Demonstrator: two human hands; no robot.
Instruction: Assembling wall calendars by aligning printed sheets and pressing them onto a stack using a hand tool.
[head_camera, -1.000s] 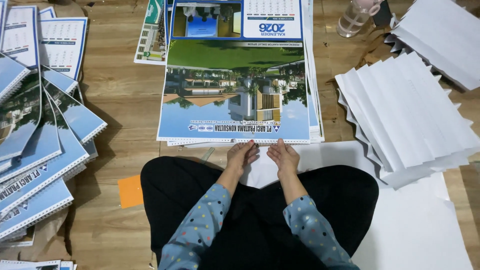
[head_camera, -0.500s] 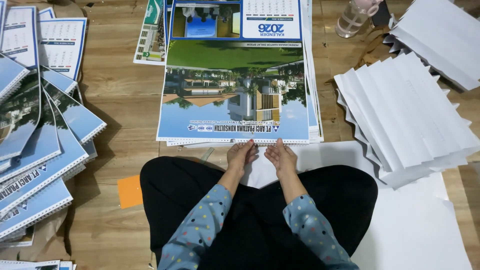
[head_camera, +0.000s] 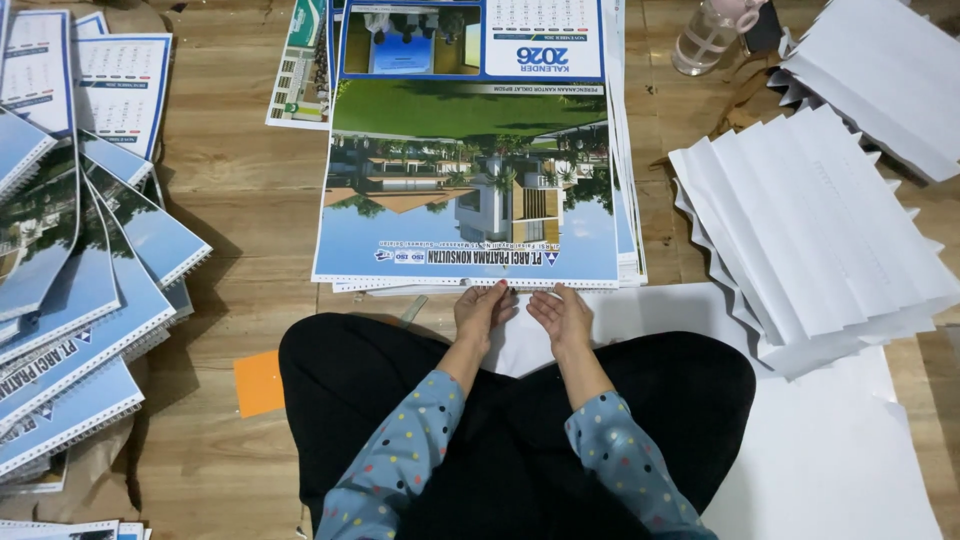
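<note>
I see my left hand (head_camera: 484, 310) and right hand (head_camera: 562, 316) side by side in the middle of the frame, just above my black lap. Both hands are flat and open, and they hold nothing. The fingertips touch the near edge of the calendar stack (head_camera: 470, 200). The stack lies on the wood floor (head_camera: 250, 220) and fills the upper middle of the frame. Its top sheet shows a building, green grass and blue sky, upside down to me. Under my hands and off to the lower right lies a big white sheet (head_camera: 830, 460). At the right is a fan of white paper (head_camera: 820, 230). At the left lie bound calendars (head_camera: 70, 310), spread out. An orange note (head_camera: 259, 383) sits on the floor at the lower left. A clear bottle (head_camera: 708, 35) stands at the top right.
</note>
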